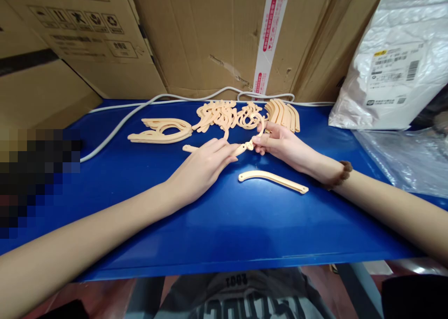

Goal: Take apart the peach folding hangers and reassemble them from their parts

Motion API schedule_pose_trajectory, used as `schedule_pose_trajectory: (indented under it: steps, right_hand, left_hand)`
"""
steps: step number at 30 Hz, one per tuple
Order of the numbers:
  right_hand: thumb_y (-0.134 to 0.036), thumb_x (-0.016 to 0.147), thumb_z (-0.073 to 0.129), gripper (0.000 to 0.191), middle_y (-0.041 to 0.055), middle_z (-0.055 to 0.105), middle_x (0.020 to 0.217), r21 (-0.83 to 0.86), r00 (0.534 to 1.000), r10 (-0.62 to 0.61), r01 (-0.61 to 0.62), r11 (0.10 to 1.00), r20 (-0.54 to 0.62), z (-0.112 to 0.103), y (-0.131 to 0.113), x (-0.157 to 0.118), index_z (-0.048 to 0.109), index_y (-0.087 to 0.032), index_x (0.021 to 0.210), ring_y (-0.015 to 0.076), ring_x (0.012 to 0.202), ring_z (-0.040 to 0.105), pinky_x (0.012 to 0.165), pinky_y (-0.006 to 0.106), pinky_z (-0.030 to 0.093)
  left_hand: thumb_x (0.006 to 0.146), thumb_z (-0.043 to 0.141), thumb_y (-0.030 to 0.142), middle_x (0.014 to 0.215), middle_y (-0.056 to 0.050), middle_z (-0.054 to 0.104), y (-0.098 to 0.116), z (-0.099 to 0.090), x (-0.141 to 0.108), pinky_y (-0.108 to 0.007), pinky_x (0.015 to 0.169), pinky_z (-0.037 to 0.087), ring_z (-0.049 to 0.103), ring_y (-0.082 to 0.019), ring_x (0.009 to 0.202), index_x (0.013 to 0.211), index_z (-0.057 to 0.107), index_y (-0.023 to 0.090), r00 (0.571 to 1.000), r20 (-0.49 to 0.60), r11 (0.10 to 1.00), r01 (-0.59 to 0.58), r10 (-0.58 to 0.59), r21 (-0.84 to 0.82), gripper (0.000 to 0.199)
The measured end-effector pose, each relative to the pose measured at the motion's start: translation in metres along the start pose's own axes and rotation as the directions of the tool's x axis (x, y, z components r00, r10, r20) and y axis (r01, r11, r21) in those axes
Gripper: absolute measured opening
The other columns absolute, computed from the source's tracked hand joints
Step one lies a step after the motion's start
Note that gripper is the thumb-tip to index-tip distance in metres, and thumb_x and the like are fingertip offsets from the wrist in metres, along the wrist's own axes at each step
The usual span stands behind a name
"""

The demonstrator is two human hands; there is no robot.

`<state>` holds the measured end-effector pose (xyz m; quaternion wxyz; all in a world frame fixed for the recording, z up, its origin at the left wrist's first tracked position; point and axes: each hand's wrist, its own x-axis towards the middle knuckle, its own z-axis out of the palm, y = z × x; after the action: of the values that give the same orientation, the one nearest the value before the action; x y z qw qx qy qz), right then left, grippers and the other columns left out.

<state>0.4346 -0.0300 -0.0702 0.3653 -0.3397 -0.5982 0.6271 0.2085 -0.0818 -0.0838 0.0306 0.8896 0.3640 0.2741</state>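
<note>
My left hand [198, 169] is closed on a beige plastic hanger arm [241, 149], whose other end pokes out on the far side of the fingers. A curved beige hanger hook [262, 124] is pinched between the thumb and fingers of my right hand [282, 145]. The hook's base meets the holed end of the arm between my hands; whether they are joined I cannot tell. Closer to me, a loose hanger arm [273, 179] lies on the blue table [238, 235]. My left fingers partly cover the held arm.
Behind my hands lie folded hangers [171, 136], a heap of curved pieces [215, 116], several hooks [249, 118] and stacked arms [284, 114]. A white cable [119, 137] runs along the back. Cardboard boxes [210, 39] and a white plastic parcel [392, 86] border the table.
</note>
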Motion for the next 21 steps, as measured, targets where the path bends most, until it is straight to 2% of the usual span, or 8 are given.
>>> schedule_pose_trajectory:
  steps: [5, 10, 21]
  right_hand:
    - [-0.032, 0.075, 0.082, 0.037, -0.0033, 0.067, 0.073, -0.035, 1.0, -0.009, 0.009, 0.999, 0.025, -0.0011, 0.0011, 0.0002, 0.05, -0.021, 0.09, 0.009, 0.064, 0.058, 0.058, 0.022, 0.043]
    - [-0.032, 0.072, 0.082, 0.04, -0.0041, 0.066, 0.071, -0.062, 1.0, -0.026, 0.026, 0.998, 0.002, -0.001, 0.004, 0.0016, 0.047, -0.021, 0.089, 0.0086, 0.06, 0.056, 0.056, 0.023, 0.043]
    - [-0.028, 0.071, 0.081, 0.043, -0.0065, 0.064, 0.068, -0.166, 0.999, -0.051, 0.047, 0.985, -0.018, 0.0032, 0.0015, 0.0007, 0.042, -0.024, 0.088, 0.0106, 0.058, 0.056, 0.056, 0.026, 0.045]
  left_hand:
    - [0.105, 0.042, 0.022, 0.095, -0.008, 0.064, 0.0005, -0.0003, -0.0005, -0.031, 0.079, 0.046, 0.056, -0.021, 0.089, 0.126, 0.063, 0.006, 1.0, 0.003, 1.0, -0.018, 0.018, 0.015, 0.034]
    - [0.105, 0.041, 0.023, 0.093, -0.008, 0.064, -0.0002, 0.0012, -0.0011, -0.033, 0.077, 0.046, 0.055, -0.021, 0.085, 0.127, 0.063, 0.007, 0.999, 0.01, 0.996, -0.036, 0.036, 0.079, 0.035]
    - [0.106, 0.035, 0.027, 0.092, -0.009, 0.065, 0.0007, 0.0023, -0.0012, -0.034, 0.071, 0.042, 0.054, -0.023, 0.083, 0.124, 0.064, 0.01, 0.996, 0.089, 0.969, -0.019, -0.003, 0.247, 0.038]
